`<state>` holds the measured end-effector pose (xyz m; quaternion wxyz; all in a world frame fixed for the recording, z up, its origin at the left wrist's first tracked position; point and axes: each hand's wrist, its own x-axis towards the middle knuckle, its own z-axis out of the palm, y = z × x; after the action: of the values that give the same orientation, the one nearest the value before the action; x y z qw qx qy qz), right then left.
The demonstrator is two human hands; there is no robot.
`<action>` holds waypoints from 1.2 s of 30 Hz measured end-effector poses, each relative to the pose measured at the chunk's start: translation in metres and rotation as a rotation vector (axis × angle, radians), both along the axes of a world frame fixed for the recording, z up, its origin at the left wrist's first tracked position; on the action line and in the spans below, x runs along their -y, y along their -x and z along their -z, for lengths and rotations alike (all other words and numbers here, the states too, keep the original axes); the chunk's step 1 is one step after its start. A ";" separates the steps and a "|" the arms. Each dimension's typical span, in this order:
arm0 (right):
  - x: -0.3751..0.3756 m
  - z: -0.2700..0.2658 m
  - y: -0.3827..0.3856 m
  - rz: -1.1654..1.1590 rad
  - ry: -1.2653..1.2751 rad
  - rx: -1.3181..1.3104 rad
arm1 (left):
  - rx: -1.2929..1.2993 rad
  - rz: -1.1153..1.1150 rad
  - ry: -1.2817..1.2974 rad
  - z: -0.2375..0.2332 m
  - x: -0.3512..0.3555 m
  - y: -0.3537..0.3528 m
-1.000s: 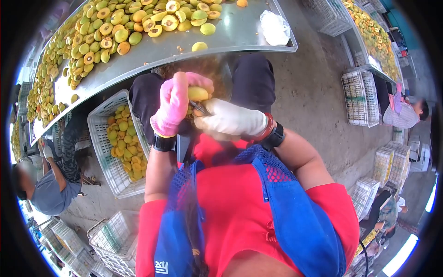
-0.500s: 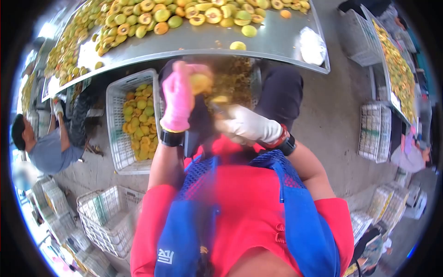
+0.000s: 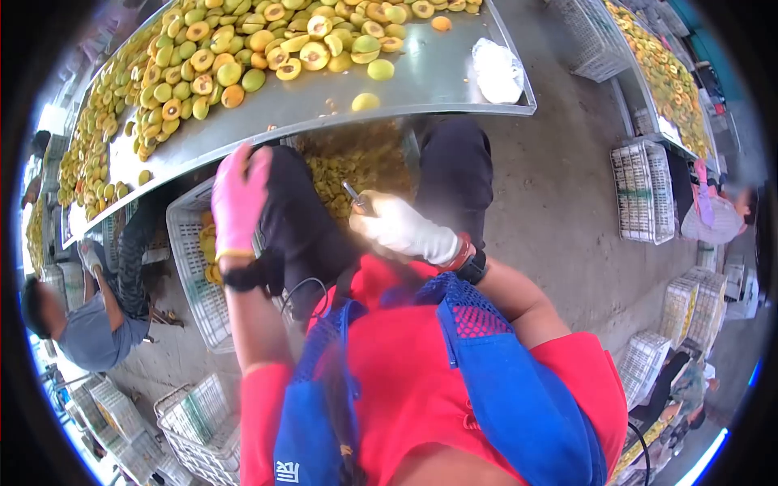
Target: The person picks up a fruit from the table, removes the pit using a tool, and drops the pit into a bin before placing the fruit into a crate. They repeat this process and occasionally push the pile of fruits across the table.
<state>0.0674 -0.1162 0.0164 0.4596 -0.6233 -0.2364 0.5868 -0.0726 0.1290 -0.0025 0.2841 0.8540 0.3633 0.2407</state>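
My left hand point(image 3: 241, 198), in a pink glove, is over the near rim of a white crate point(image 3: 188, 267) at my left, its fingers stretched out and no fruit visible in them. Halved yellow fruit point(image 3: 208, 247) shows in that crate, partly hidden behind the hand. My right hand point(image 3: 405, 228), in a white glove, is closed around a small metal tool point(image 3: 353, 194) whose thin shiny end sticks out at the upper left. Below it, between my knees, a container holds many yellow-brown scraps point(image 3: 348, 174).
A metal table point(image 3: 308, 101) in front carries a heap of halved stone fruit point(image 3: 235, 61) and a crumpled white bag point(image 3: 498, 71). A co-worker point(image 3: 93, 320) sits at the left. Another crate point(image 3: 198, 421) stands behind left; stacked crates point(image 3: 644, 190) and a second fruit table point(image 3: 668, 81) lie right.
My left hand has moved left to the crate, and the fruit it held no longer shows in it. My right hand still grips the tool. The view has shifted right.
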 end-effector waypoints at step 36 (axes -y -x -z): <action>0.005 0.005 0.003 0.308 -0.254 0.209 | 0.762 0.471 1.230 -0.019 0.092 -0.079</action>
<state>0.0646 -0.1210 0.0114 0.5917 -0.6466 -0.2570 0.4072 0.0063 0.0372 0.0162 0.8586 0.4546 0.1169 0.2062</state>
